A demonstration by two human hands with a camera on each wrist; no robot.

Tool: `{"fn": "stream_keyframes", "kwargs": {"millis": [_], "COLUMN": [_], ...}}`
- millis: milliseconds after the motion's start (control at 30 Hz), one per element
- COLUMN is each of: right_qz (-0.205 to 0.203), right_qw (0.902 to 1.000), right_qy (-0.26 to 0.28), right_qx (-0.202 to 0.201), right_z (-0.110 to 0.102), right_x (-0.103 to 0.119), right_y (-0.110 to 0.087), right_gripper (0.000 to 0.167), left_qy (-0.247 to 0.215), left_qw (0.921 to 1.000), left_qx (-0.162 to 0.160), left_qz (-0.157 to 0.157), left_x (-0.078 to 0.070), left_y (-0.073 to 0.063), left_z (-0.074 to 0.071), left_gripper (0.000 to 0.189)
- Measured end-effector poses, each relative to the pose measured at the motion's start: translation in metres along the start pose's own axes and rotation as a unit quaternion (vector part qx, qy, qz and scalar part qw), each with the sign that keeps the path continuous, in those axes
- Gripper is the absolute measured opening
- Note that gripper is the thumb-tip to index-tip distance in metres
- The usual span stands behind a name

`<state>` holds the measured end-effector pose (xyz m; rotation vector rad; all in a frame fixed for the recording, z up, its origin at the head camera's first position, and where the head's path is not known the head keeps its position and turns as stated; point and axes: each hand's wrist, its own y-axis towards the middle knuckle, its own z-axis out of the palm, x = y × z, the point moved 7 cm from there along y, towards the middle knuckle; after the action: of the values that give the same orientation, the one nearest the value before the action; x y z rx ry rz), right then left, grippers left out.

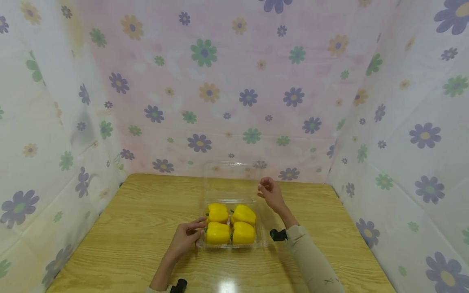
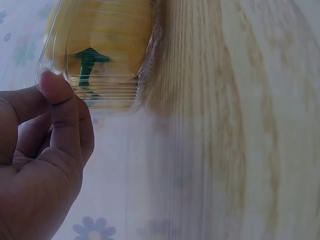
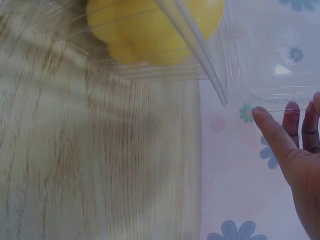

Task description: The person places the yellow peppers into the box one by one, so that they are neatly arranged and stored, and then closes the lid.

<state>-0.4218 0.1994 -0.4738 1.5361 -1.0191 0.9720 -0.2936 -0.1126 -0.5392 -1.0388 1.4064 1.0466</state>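
Observation:
A clear plastic clamshell container (image 1: 259, 238) stands on the table with several yellow bell peppers (image 1: 218, 233) inside, their green stems pointing left. Its transparent lid (image 1: 231, 179) is raised at the back. At the container's left side, my left hand (image 1: 185, 238) pinches the rim; the left wrist view shows a fingertip on the corner near a green stem (image 2: 89, 65). My right hand (image 1: 272, 195) is at the lid's right edge, and in the right wrist view its fingers (image 3: 272, 130) grip that edge.
The wood-grain table (image 1: 146, 219) carries the container near its middle. Flower-printed cloth (image 1: 227, 81) rises behind the table and along both sides. Dark wrist-worn devices (image 1: 278, 235) sit at both wrists.

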Motion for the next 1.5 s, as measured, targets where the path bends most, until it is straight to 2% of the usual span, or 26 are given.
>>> {"fn": "stream_keyframes", "kwargs": {"millis": [233,400,733,900,1000,1167,1300,1500], "right_qz": [0.005,-0.011,-0.042,-0.059,-0.068,-0.077,-0.072,-0.045], "right_qw": [0.9999,0.9997,0.9983,0.9974,0.9971,0.9967,0.9965,0.9956], "right_qy": [0.010,0.019,0.016,0.019,0.013,0.005,0.019,0.079], "right_qx": [-0.007,0.005,-0.037,-0.037,-0.032,-0.027,-0.037,-0.020], "right_z": [0.000,0.000,-0.004,-0.004,-0.003,0.000,0.001,0.001], "right_x": [0.000,-0.002,-0.007,-0.010,-0.005,0.018,0.026,0.001], "right_y": [0.000,-0.001,-0.012,-0.018,-0.024,-0.036,-0.041,-0.039], "right_gripper": [0.011,0.011,0.016,0.015,0.014,0.019,0.012,0.016], "left_qy": [0.007,0.012,-0.001,-0.011,-0.009,-0.007,-0.019,-0.023], "left_qw": [0.9998,0.9995,0.9998,0.9998,0.9998,0.9998,0.9994,0.9984], "left_qx": [0.009,0.013,0.018,0.016,0.015,0.017,0.027,0.051], "left_qz": [0.017,0.027,0.012,0.010,0.011,0.011,0.009,0.012], "left_x": [-0.001,0.000,0.003,0.003,0.004,0.005,0.005,0.009], "left_y": [0.004,0.009,0.014,0.015,0.014,0.013,0.013,0.014], "left_z": [-0.003,-0.007,-0.008,-0.008,-0.008,-0.007,-0.007,-0.010], "left_gripper": [0.032,0.031,0.033,0.032,0.032,0.033,0.035,0.039]}}
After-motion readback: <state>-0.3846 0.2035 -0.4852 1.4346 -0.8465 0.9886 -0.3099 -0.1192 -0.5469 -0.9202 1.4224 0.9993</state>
